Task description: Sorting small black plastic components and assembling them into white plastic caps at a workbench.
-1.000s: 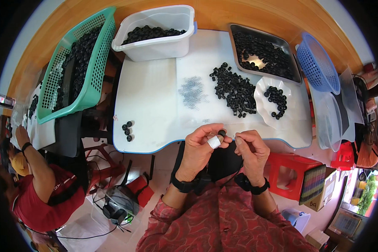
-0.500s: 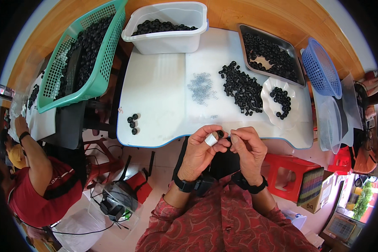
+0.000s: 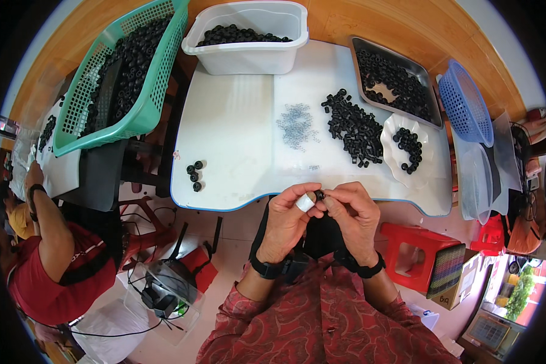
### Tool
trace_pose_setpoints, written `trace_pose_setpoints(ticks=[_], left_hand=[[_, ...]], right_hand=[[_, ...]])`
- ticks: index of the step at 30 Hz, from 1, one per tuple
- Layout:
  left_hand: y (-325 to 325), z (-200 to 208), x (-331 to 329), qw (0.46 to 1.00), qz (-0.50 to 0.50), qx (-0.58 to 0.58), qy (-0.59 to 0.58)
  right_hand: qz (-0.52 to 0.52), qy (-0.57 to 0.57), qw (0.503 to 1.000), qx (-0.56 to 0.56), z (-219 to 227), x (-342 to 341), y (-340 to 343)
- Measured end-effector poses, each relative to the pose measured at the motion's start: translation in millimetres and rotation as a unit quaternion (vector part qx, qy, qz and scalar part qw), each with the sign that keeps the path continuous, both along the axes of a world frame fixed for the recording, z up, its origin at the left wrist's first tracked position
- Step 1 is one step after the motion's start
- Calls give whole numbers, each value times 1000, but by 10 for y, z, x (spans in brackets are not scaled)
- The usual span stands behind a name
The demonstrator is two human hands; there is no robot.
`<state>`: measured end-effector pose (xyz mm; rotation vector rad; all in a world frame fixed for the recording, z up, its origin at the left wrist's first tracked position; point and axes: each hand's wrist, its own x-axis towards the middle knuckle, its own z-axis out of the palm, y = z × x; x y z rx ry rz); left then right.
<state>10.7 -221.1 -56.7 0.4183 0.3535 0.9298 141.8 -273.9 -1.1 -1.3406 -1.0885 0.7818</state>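
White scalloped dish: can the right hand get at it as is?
Probably yes: the white scalloped dish lies beyond the right hand, with nothing visible between them. That hand is busy at the small black part in the left hand, though.

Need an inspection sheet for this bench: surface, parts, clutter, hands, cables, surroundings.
Surface: white table, near edge wavy with blue trim.
Parts: heap of black parts right of centre; tiny pale bits scattered left of it; scalloped white dish and metal tray, each holding black parts; four loose ones at near left.
Clutter: white tub with black parts at the far edge; blue basket off the right end.
Hands: left hand pinches one black part; right hand has fingertips at it, grip unclear.
Cables: thin black cable, lower left.
Surroundings: co-worker in red shirt at left; red stool at right.
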Motion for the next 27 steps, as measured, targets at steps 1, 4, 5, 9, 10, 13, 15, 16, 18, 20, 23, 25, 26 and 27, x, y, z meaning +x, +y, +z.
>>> trace_pose_setpoints(ticks=[1, 4, 5, 9, 10, 13, 15, 16, 18, 20, 23, 25, 26, 27], left_hand=[[0, 11, -5, 1000, 6, 7, 12], [-3, 0, -20, 999, 15, 26, 38], [0, -3, -27, 998, 17, 39, 51], [12, 27, -87, 992, 10, 62, 108], [18, 19, -105, 988, 5, 89, 128], [46, -31, -194, 978, -24, 139, 156], [58, -40, -268, 971, -48, 163, 167], [56, -42, -308, 970, -61, 157, 173], [43, -54, -326, 970, -76, 150, 177], [33, -76, -321, 977, -61, 115, 170], [9, -50, -276, 986, -45, 79, 138], [17, -113, -263, 992, -47, 60, 102], [21, -134, -261, 996, -49, 42, 67], [23, -141, -259, 996, -48, 42, 68]], right_hand=[[0, 0, 1000, 0, -12, 6, 2], [7, -27, 1000, -10, -49, 28, -2], [12, -27, 999, -18, -54, 34, -1], [43, 12, 998, -33, -80, 67, 5], [43, 11, 998, -34, -81, 84, 3], [90, 67, 992, -58, -58, 121, 7], [150, 166, 966, -128, 15, 136, 18], [149, 166, 966, -128, -22, 148, 13], [150, 138, 968, -145, -97, 144, -2], [136, 110, 974, -143, -71, 124, -2], [107, 48, 984, -132, -45, 71, 5], [89, 14, 988, -123, -53, 57, 3], [89, 15, 990, -105, -62, 47, 1], [88, 17, 992, -87, -66, 38, 2]])
